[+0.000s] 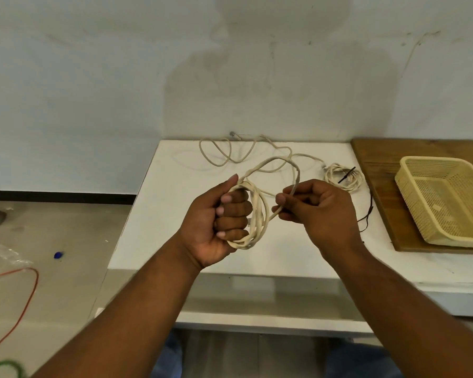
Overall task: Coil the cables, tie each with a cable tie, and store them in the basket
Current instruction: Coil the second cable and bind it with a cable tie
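My left hand grips a coil of cream cable wound in a few loops, held above the white table. To its right, my right hand pinches the same cable's free length, which arches up between the hands. The rest of that cable trails loosely to the table's far edge. A second cream cable coil, tied with a black cable tie, lies at the table's right. The cream plastic basket stands tilted on a wooden board.
The wooden board covers the table's right end. A loose black cable tie lies beside it. On the floor at left lie an orange cable, a green cable, a blue cap and a clear bag. A wall stands directly behind the table.
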